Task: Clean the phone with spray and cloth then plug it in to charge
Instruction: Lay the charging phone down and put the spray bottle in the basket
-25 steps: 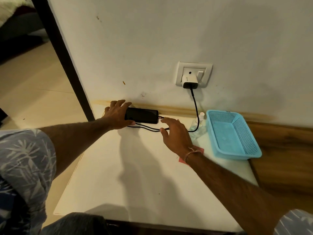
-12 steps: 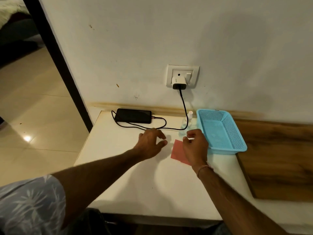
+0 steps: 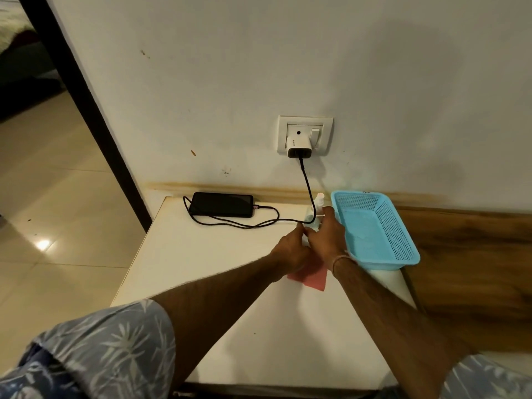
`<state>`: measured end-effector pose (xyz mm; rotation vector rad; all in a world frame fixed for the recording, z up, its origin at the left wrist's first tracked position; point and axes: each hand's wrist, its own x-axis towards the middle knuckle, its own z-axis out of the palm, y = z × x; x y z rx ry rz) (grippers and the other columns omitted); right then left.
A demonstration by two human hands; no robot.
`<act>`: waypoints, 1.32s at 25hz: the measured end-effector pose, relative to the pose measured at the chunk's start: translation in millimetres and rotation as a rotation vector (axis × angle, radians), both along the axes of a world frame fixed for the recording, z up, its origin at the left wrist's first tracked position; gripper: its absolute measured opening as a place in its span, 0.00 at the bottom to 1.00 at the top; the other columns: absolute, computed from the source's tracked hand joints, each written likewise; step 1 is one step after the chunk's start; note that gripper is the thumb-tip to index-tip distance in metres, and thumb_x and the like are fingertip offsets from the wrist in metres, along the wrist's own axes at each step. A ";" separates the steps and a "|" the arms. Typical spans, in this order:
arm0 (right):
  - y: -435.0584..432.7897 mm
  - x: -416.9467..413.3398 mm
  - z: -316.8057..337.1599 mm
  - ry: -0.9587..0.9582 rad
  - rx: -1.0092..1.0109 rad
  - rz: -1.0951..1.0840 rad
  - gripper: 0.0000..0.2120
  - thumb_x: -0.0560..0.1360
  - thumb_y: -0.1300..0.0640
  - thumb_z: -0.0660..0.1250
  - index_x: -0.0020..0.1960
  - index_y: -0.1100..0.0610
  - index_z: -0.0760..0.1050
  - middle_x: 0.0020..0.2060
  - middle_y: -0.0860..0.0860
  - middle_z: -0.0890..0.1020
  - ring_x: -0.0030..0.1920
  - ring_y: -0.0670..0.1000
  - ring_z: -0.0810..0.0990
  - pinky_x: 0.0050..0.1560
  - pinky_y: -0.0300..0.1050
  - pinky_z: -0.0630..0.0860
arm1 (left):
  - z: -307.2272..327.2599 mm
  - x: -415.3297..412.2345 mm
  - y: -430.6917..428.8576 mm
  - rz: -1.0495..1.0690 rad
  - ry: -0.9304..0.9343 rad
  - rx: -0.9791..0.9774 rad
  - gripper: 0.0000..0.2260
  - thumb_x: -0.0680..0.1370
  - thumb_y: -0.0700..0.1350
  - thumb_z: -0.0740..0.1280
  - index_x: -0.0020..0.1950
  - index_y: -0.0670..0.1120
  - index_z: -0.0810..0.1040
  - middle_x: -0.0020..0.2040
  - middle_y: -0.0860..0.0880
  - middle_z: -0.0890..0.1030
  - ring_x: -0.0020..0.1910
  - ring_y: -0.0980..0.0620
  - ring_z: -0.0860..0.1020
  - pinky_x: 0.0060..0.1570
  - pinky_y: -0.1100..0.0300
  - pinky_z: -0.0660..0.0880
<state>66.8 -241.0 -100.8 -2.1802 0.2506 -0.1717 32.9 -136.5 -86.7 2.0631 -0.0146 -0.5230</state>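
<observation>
As both arms stretch forward, the right hand (image 3: 328, 240) grips the spray bottle (image 3: 318, 200); the left hand (image 3: 290, 250) is unreadable.

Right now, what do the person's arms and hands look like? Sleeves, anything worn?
Both forearms are bare. The short sleeves are grey-blue with a pale leaf print: left sleeve, right sleeve at the frame's lower corner. A thin pale band circles the right wrist. The left hand and right hand are ungloved, with no ring or watch visible.
</observation>
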 end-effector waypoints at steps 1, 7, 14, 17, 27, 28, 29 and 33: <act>-0.8 0.6 -0.3 -0.009 0.016 0.003 0.19 0.73 0.63 0.72 0.61 0.53 0.71 0.52 0.52 0.81 0.53 0.54 0.81 0.50 0.43 0.73 | -0.3 2.8 0.5 0.018 0.013 -0.024 0.32 0.82 0.43 0.61 0.83 0.50 0.48 0.78 0.42 0.65 0.74 0.41 0.67 0.63 0.54 0.69; -5.8 -1.6 7.1 -0.046 -0.015 -0.053 0.20 0.73 0.60 0.73 0.61 0.56 0.70 0.53 0.57 0.81 0.53 0.58 0.81 0.52 0.52 0.79 | 4.7 5.5 -1.4 0.135 0.128 -0.275 0.33 0.82 0.36 0.60 0.82 0.56 0.53 0.80 0.47 0.64 0.72 0.47 0.69 0.61 0.59 0.68; -27.0 -5.8 33.0 -0.075 -0.061 -0.126 0.20 0.71 0.57 0.74 0.60 0.56 0.72 0.53 0.59 0.82 0.52 0.60 0.82 0.54 0.52 0.79 | 21.1 -0.7 -25.0 0.149 0.127 -0.435 0.32 0.80 0.32 0.61 0.81 0.53 0.57 0.75 0.52 0.68 0.64 0.54 0.71 0.57 0.64 0.67; -39.6 -1.2 45.8 -0.140 -0.044 -0.149 0.20 0.71 0.57 0.75 0.60 0.56 0.73 0.52 0.57 0.84 0.50 0.58 0.83 0.50 0.47 0.77 | 35.3 5.3 -37.8 0.137 0.093 -0.496 0.31 0.80 0.32 0.61 0.80 0.53 0.62 0.78 0.51 0.67 0.73 0.49 0.67 0.65 0.57 0.66; -77.2 49.1 53.2 -0.199 -0.072 -0.146 0.17 0.71 0.59 0.76 0.57 0.62 0.75 0.54 0.59 0.82 0.54 0.59 0.81 0.56 0.53 0.78 | 66.6 61.9 -72.3 0.104 0.013 -0.341 0.24 0.81 0.38 0.66 0.77 0.45 0.66 0.70 0.43 0.75 0.62 0.46 0.76 0.54 0.57 0.72; -78.6 52.9 49.8 -0.184 -0.071 -0.149 0.17 0.72 0.60 0.75 0.57 0.62 0.75 0.55 0.59 0.82 0.54 0.59 0.81 0.56 0.53 0.77 | 66.4 65.9 -73.9 0.094 0.015 -0.319 0.24 0.81 0.38 0.66 0.77 0.45 0.66 0.71 0.43 0.74 0.64 0.45 0.75 0.54 0.57 0.72; -79.9 56.3 46.5 -0.164 -0.064 -0.157 0.17 0.72 0.60 0.75 0.58 0.62 0.75 0.55 0.59 0.82 0.55 0.60 0.81 0.56 0.52 0.76 | 65.6 69.1 -75.5 0.083 0.017 -0.294 0.25 0.81 0.39 0.66 0.77 0.45 0.66 0.71 0.43 0.74 0.63 0.45 0.75 0.52 0.57 0.73; -84.6 62.7 32.0 -0.102 -0.018 -0.171 0.16 0.72 0.63 0.74 0.58 0.62 0.74 0.54 0.59 0.82 0.54 0.59 0.80 0.54 0.50 0.76 | 57.2 76.7 -81.7 0.046 0.026 -0.204 0.21 0.82 0.39 0.63 0.75 0.45 0.67 0.65 0.41 0.77 0.56 0.44 0.77 0.46 0.56 0.76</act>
